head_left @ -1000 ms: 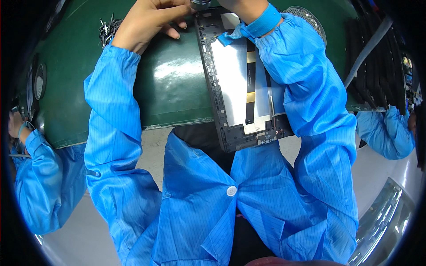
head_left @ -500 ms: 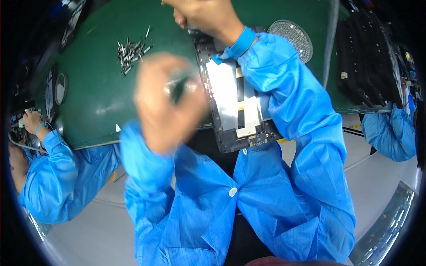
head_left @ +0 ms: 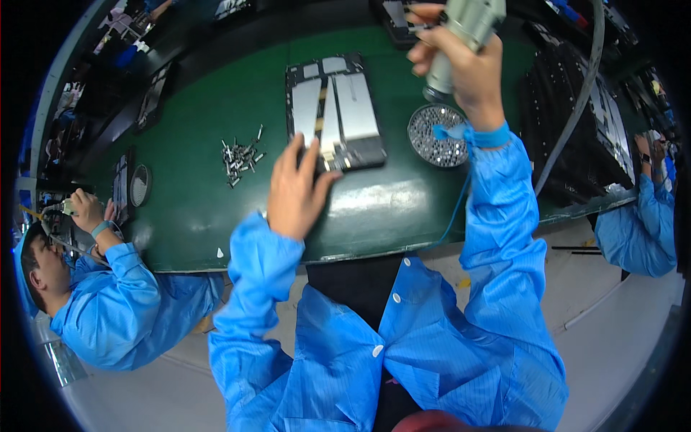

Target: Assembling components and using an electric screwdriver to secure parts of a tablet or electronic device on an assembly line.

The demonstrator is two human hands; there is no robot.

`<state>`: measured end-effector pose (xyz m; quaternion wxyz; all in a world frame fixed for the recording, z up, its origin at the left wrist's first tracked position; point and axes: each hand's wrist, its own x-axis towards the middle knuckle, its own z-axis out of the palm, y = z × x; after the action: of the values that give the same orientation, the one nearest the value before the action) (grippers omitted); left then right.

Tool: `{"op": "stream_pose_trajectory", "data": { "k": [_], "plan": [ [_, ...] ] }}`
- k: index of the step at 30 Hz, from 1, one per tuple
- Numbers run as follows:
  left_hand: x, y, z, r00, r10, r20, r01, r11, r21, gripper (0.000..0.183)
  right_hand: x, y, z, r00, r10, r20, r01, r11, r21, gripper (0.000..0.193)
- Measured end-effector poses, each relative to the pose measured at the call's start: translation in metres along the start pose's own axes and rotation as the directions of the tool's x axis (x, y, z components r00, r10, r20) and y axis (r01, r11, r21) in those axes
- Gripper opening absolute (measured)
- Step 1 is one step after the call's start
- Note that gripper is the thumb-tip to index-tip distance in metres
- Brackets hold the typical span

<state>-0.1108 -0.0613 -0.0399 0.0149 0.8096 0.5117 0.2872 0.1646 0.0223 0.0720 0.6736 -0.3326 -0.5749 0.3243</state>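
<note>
An opened tablet (head_left: 349,104) lies flat on the green table, its silver battery panels and black frame facing up. My left hand (head_left: 294,191) rests with spread fingers on the tablet's near left corner. Up at the right, my right hand (head_left: 471,75) is wrapped round a pale grey-green electric screwdriver (head_left: 468,29), held above the table with its nose pointing down. Below that nose sits a round dish (head_left: 436,147) packed with small shiny parts, partly covered by the blue strap at my right wrist. The screwdriver's upper end is cut off by the picture's edge.
Small metal pieces (head_left: 241,157) lie in a loose pile to the left. Black panels (head_left: 576,122) stand stacked at the right, with a grey cable (head_left: 586,86) hanging before them. Co-workers sit at both sides. Another dark device (head_left: 394,21) lies at the far edge.
The tablet, tilted over the table's near edge before, now lies flat farther in. My left hand has come from a blurred sweep onto its corner. My right hand has moved right, off the tablet.
</note>
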Motion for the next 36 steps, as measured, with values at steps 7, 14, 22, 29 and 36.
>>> {"op": "stream_pose_trajectory", "data": {
  "k": [7, 14, 22, 29, 36],
  "plan": [
    [0.196, -0.139, 0.065, 0.994, -0.026, 0.104, 0.020, 0.998, 0.055, 0.061, 0.000, 0.008, -0.055, 0.985, 0.100, -0.142, -0.118, 0.985, -0.124, 0.016],
    [0.294, -0.067, 0.114, 0.988, -0.121, -0.099, 0.103, 0.980, -0.171, 0.055, -0.002, 0.013, -0.084, 0.928, 0.073, -0.366, -0.087, 0.996, -0.022, 0.014],
    [0.386, -0.022, 0.228, 0.747, -0.364, 0.557, 0.520, 0.841, -0.149, 0.104, -0.015, 0.027, -0.070, 0.962, 0.097, -0.255, -0.119, 0.990, -0.073, 0.016],
    [0.396, -0.003, 0.199, 0.852, -0.500, 0.156, 0.413, 0.458, -0.787, 0.025, -0.020, 0.037, -0.052, 0.996, 0.037, -0.085, -0.046, 0.993, -0.104, 0.013],
    [0.212, 0.007, 0.055, 0.922, -0.346, -0.173, -0.094, 0.235, -0.967, 0.035, -0.029, 0.024, -0.030, 0.945, 0.299, -0.128, -0.297, 0.954, 0.041, 0.009]
  ]
}}
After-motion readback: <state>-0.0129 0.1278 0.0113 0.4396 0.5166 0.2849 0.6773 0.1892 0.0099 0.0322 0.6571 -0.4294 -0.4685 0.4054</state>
